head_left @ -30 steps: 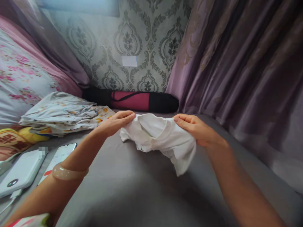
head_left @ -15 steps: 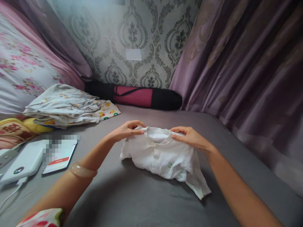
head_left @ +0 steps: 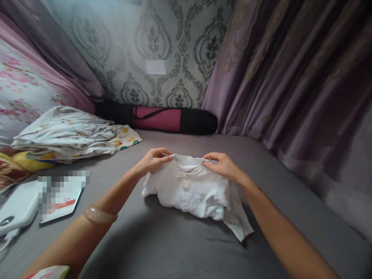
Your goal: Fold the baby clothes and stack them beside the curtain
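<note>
A small white shirt [head_left: 194,192] lies crumpled on the grey bed sheet [head_left: 162,248], collar toward the wall, one sleeve trailing to the lower right. My left hand [head_left: 152,159] pinches the left shoulder of the shirt, fingers closed on the cloth. My right hand [head_left: 222,166] grips the right shoulder the same way. A pale bangle [head_left: 99,215] sits on my left wrist.
A pile of printed clothes [head_left: 72,133] lies at the left, by a floral pillow [head_left: 20,93]. A white power bank [head_left: 16,207] and a phone [head_left: 62,203] rest at the left edge. A pink and black rolled mat [head_left: 162,118] lies against the wall. Purple curtains [head_left: 290,85] hang on the right.
Both hands have brought the shirt down from the air onto the sheet, and it now lies flatter with its front showing.
</note>
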`<action>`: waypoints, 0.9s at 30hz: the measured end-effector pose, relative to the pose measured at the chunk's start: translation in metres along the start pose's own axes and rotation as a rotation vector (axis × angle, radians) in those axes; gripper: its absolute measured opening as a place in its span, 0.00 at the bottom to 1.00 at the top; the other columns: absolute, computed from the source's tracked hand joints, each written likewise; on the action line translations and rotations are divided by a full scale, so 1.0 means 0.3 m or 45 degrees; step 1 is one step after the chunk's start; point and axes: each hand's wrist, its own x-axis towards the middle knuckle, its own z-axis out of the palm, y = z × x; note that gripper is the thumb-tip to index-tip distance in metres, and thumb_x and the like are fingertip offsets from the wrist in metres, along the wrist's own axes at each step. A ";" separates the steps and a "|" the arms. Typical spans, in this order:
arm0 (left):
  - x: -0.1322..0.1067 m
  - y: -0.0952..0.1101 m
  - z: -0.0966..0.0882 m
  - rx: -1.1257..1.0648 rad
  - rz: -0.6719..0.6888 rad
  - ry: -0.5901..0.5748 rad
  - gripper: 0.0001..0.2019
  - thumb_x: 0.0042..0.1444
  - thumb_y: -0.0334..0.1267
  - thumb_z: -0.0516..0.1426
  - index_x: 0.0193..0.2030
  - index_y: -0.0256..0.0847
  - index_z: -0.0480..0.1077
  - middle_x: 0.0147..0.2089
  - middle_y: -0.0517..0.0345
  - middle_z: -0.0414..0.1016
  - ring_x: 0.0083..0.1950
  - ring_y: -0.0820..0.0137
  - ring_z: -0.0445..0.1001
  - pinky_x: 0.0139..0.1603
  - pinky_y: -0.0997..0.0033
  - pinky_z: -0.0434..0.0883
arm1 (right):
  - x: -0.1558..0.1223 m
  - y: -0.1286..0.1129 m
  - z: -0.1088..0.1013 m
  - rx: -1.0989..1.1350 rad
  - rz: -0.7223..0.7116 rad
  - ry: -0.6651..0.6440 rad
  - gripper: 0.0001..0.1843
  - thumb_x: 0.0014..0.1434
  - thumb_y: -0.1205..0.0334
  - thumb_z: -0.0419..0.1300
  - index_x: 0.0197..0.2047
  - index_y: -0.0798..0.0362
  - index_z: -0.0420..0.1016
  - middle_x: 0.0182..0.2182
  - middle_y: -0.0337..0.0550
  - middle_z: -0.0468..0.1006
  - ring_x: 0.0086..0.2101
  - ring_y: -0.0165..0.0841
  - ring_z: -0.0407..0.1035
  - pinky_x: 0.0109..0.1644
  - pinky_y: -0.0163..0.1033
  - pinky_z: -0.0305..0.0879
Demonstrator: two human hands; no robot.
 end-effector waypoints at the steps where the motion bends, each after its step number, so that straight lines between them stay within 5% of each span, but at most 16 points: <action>1: -0.003 0.007 0.000 -0.009 0.021 0.033 0.19 0.47 0.54 0.62 0.38 0.40 0.73 0.29 0.60 0.72 0.25 0.75 0.66 0.22 0.77 0.60 | 0.002 0.000 0.000 -0.006 -0.027 0.038 0.10 0.53 0.56 0.62 0.37 0.49 0.80 0.37 0.41 0.80 0.40 0.36 0.73 0.48 0.42 0.67; 5: -0.013 0.035 0.001 -0.001 0.122 0.156 0.20 0.48 0.55 0.62 0.36 0.39 0.72 0.32 0.58 0.72 0.30 0.73 0.68 0.25 0.77 0.61 | 0.004 -0.015 -0.002 0.127 -0.067 0.144 0.11 0.52 0.53 0.63 0.33 0.52 0.79 0.36 0.43 0.79 0.38 0.35 0.72 0.44 0.40 0.68; 10: -0.027 0.055 0.002 0.019 0.243 0.126 0.17 0.53 0.55 0.58 0.38 0.41 0.71 0.28 0.62 0.68 0.25 0.76 0.62 0.23 0.78 0.58 | 0.001 -0.032 -0.002 0.471 0.058 0.143 0.20 0.51 0.45 0.64 0.38 0.53 0.80 0.34 0.44 0.81 0.33 0.35 0.74 0.39 0.40 0.70; 15: -0.016 0.084 -0.037 0.173 0.370 0.144 0.17 0.54 0.54 0.57 0.37 0.42 0.73 0.28 0.61 0.70 0.27 0.74 0.64 0.25 0.77 0.61 | 0.011 -0.032 -0.020 0.470 0.047 0.238 0.22 0.50 0.43 0.65 0.40 0.52 0.81 0.37 0.44 0.82 0.35 0.36 0.75 0.38 0.40 0.70; 23: 0.002 0.394 -0.174 0.583 0.581 0.094 0.15 0.52 0.51 0.60 0.35 0.41 0.76 0.31 0.57 0.74 0.32 0.70 0.69 0.29 0.75 0.64 | 0.070 -0.184 -0.277 0.262 -0.072 0.081 0.22 0.53 0.40 0.62 0.37 0.52 0.82 0.32 0.42 0.81 0.29 0.33 0.72 0.29 0.36 0.65; 27: -0.003 0.473 -0.178 0.620 0.888 0.544 0.11 0.56 0.47 0.57 0.36 0.43 0.75 0.32 0.58 0.74 0.35 0.69 0.69 0.33 0.73 0.65 | 0.098 -0.243 -0.331 0.151 -0.175 0.335 0.23 0.57 0.39 0.59 0.39 0.50 0.80 0.32 0.42 0.80 0.30 0.35 0.73 0.30 0.37 0.65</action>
